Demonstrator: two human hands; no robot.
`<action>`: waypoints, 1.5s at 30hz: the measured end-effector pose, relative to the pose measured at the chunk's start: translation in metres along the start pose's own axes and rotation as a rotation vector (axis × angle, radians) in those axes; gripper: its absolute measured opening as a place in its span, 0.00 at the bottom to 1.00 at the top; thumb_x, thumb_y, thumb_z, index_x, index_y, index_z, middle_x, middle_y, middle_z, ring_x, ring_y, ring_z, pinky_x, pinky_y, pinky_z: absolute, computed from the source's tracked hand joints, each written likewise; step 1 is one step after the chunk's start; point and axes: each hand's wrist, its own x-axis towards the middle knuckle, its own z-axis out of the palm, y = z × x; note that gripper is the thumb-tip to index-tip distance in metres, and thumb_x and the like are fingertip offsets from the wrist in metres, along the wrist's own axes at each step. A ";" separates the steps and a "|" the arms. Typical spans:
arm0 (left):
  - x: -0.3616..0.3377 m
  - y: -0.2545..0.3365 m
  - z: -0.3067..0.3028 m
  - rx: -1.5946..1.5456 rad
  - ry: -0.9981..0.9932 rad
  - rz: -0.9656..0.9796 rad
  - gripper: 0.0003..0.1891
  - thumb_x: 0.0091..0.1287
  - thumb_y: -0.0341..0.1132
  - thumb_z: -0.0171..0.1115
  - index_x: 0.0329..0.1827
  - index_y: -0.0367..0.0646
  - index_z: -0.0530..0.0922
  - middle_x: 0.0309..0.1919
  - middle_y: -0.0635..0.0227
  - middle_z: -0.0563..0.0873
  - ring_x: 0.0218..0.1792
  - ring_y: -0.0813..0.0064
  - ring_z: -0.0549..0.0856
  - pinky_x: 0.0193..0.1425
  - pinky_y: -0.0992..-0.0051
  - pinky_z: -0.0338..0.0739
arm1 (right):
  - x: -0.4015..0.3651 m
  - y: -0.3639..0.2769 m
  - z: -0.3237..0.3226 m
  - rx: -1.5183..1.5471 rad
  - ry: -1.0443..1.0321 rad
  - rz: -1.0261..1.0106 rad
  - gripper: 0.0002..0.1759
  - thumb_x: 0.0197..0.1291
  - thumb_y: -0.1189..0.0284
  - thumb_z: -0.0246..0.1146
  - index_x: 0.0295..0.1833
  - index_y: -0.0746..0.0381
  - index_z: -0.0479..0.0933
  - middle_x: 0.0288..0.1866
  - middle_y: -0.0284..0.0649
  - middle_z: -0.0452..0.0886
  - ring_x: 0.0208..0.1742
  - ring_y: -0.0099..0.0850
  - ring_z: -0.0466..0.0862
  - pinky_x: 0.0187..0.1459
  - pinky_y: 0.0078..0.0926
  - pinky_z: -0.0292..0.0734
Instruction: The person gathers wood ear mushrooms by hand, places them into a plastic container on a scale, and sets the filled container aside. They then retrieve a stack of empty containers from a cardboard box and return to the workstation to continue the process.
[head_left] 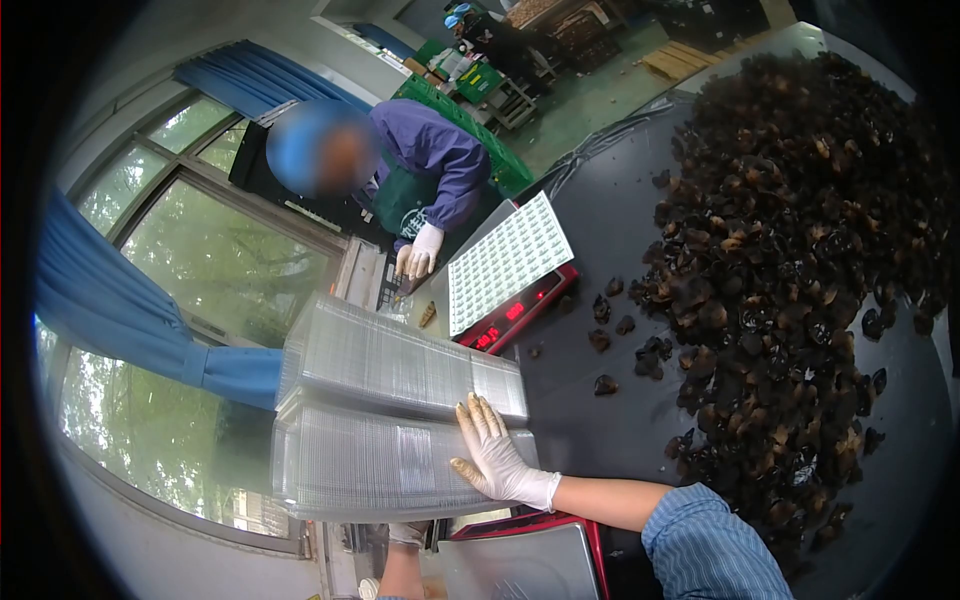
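Observation:
Two long nested stacks of clear plastic trays lie side by side, the upper stack (400,360) behind the lower stack (370,460). My right hand (495,458), in a thin whitish glove with stained fingertips, lies flat on the right end of the lower stack. Its fingers are stretched out and the thumb is apart, with the fingertips right at the gap between the stacks. Beneath the lower stack shows part of my gloved left hand (408,533), its fingers mostly hidden. A scale with a metal top (520,565) and red body stands just below the stacks.
Dark, wet-looking fungus pieces (790,250) form a big heap on the black table (590,440), with loose bits nearby. Beyond the stacks, a white gridded sheet (510,262) lies over a red digital scale (515,312). A gloved co-worker (440,165) in purple sleeves bends there.

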 end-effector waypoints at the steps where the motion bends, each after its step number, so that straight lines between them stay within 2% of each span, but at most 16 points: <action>1: 0.000 0.000 0.000 0.073 -0.010 0.008 0.30 0.72 0.54 0.39 0.71 0.46 0.57 0.69 0.63 0.63 0.69 0.62 0.62 0.73 0.59 0.54 | 0.000 0.000 0.000 0.002 -0.002 0.002 0.48 0.64 0.43 0.39 0.70 0.77 0.47 0.71 0.71 0.44 0.74 0.62 0.46 0.72 0.50 0.38; 4: -0.001 0.016 0.000 0.588 -0.062 0.054 0.28 0.71 0.52 0.42 0.70 0.47 0.58 0.69 0.63 0.64 0.68 0.63 0.63 0.73 0.60 0.55 | 0.000 0.001 0.001 -0.004 -0.005 0.002 0.48 0.64 0.43 0.39 0.71 0.77 0.46 0.71 0.71 0.44 0.74 0.62 0.46 0.72 0.50 0.38; 13: 0.001 0.008 -0.005 0.959 -0.047 0.287 0.27 0.67 0.45 0.57 0.65 0.43 0.64 0.60 0.61 0.71 0.60 0.64 0.71 0.66 0.66 0.66 | 0.000 0.001 0.000 0.005 0.014 -0.012 0.48 0.64 0.42 0.39 0.71 0.76 0.45 0.71 0.71 0.45 0.74 0.61 0.46 0.72 0.49 0.39; 15: -0.005 0.009 -0.010 0.307 -0.135 0.076 0.28 0.68 0.48 0.51 0.67 0.45 0.63 0.63 0.62 0.70 0.62 0.64 0.71 0.68 0.62 0.63 | -0.001 0.001 -0.001 -0.006 0.007 -0.009 0.48 0.64 0.43 0.39 0.71 0.76 0.45 0.71 0.70 0.45 0.74 0.61 0.47 0.72 0.49 0.39; 18: -0.013 -0.015 -0.053 0.033 -0.156 -0.251 0.29 0.68 0.51 0.49 0.67 0.44 0.63 0.62 0.62 0.71 0.62 0.66 0.71 0.68 0.62 0.63 | 0.000 0.004 -0.003 -0.035 0.012 -0.018 0.47 0.64 0.44 0.42 0.72 0.74 0.46 0.72 0.67 0.46 0.73 0.59 0.48 0.72 0.49 0.41; 20: -0.017 -0.051 -0.151 1.096 -0.449 -0.062 0.32 0.66 0.51 0.55 0.67 0.41 0.63 0.60 0.59 0.73 0.61 0.69 0.70 0.68 0.64 0.63 | -0.001 0.005 -0.001 -0.036 0.012 -0.018 0.46 0.64 0.44 0.43 0.72 0.72 0.46 0.73 0.65 0.46 0.73 0.58 0.49 0.71 0.49 0.42; 22: -0.024 0.064 -0.184 0.166 0.159 -0.573 0.34 0.60 0.41 0.65 0.68 0.42 0.63 0.62 0.62 0.72 0.59 0.71 0.72 0.64 0.68 0.69 | -0.001 0.005 0.000 -0.030 0.008 -0.012 0.46 0.64 0.44 0.42 0.72 0.72 0.46 0.73 0.65 0.46 0.74 0.58 0.49 0.71 0.49 0.42; 23: -0.024 0.055 -0.232 0.091 0.358 -0.407 0.29 0.61 0.39 0.64 0.65 0.40 0.68 0.58 0.64 0.76 0.55 0.72 0.76 0.56 0.70 0.74 | -0.001 0.005 0.000 -0.019 0.016 -0.014 0.46 0.64 0.44 0.42 0.72 0.72 0.46 0.73 0.65 0.46 0.73 0.58 0.49 0.71 0.49 0.42; 24: -0.014 0.014 -0.318 0.004 0.459 -0.497 0.15 0.64 0.39 0.59 0.50 0.41 0.77 0.44 0.68 0.81 0.43 0.70 0.80 0.42 0.69 0.77 | -0.001 0.005 0.001 -0.012 0.025 -0.016 0.46 0.64 0.44 0.42 0.73 0.72 0.46 0.73 0.65 0.46 0.73 0.58 0.49 0.71 0.49 0.42; 26: 0.020 0.133 -0.309 0.534 0.464 -0.129 0.12 0.69 0.41 0.51 0.33 0.43 0.76 0.26 0.77 0.75 0.27 0.79 0.73 0.29 0.74 0.68 | -0.002 0.006 -0.001 -0.013 0.027 -0.016 0.46 0.64 0.44 0.42 0.73 0.72 0.46 0.73 0.65 0.46 0.73 0.58 0.49 0.71 0.49 0.42; 27: 0.036 0.177 -0.296 0.220 0.611 -0.163 0.14 0.70 0.41 0.50 0.34 0.39 0.77 0.24 0.76 0.73 0.27 0.82 0.69 0.32 0.76 0.67 | -0.002 0.006 -0.001 -0.016 0.022 -0.014 0.46 0.64 0.44 0.42 0.73 0.72 0.46 0.73 0.65 0.46 0.73 0.58 0.49 0.71 0.49 0.42; 29: 0.074 0.232 -0.259 0.324 0.717 -0.002 0.24 0.70 0.46 0.52 0.58 0.32 0.74 0.52 0.63 0.80 0.54 0.76 0.76 0.60 0.76 0.67 | -0.002 0.006 0.000 -0.010 0.018 -0.021 0.46 0.64 0.44 0.42 0.73 0.72 0.46 0.73 0.65 0.46 0.73 0.58 0.49 0.71 0.48 0.42; 31: 0.104 0.276 -0.210 0.324 0.580 0.092 0.24 0.71 0.46 0.52 0.61 0.34 0.72 0.59 0.62 0.76 0.61 0.73 0.72 0.67 0.75 0.61 | -0.002 0.007 0.000 0.006 0.027 -0.030 0.46 0.64 0.44 0.43 0.73 0.72 0.46 0.73 0.65 0.45 0.74 0.58 0.49 0.71 0.48 0.42; 35: 0.164 0.262 -0.159 0.503 0.438 0.283 0.21 0.72 0.43 0.51 0.64 0.42 0.71 0.64 0.57 0.73 0.68 0.67 0.67 0.71 0.75 0.57 | -0.004 0.013 0.000 -0.029 -0.003 -0.031 0.46 0.64 0.44 0.42 0.73 0.71 0.46 0.74 0.64 0.45 0.74 0.57 0.49 0.71 0.49 0.43; 39: 0.172 0.247 -0.147 0.499 0.194 0.157 0.34 0.65 0.33 0.59 0.73 0.44 0.56 0.71 0.59 0.62 0.72 0.68 0.59 0.73 0.75 0.52 | -0.007 0.017 0.002 -0.028 -0.004 -0.026 0.46 0.64 0.43 0.42 0.73 0.70 0.46 0.75 0.61 0.44 0.74 0.55 0.49 0.70 0.52 0.45; 45: 0.157 0.254 -0.139 0.337 0.156 0.141 0.36 0.63 0.31 0.60 0.74 0.43 0.54 0.73 0.58 0.58 0.74 0.67 0.55 0.74 0.74 0.48 | -0.008 0.020 0.003 -0.012 -0.009 -0.033 0.47 0.63 0.42 0.42 0.73 0.70 0.46 0.75 0.60 0.44 0.75 0.55 0.49 0.70 0.54 0.45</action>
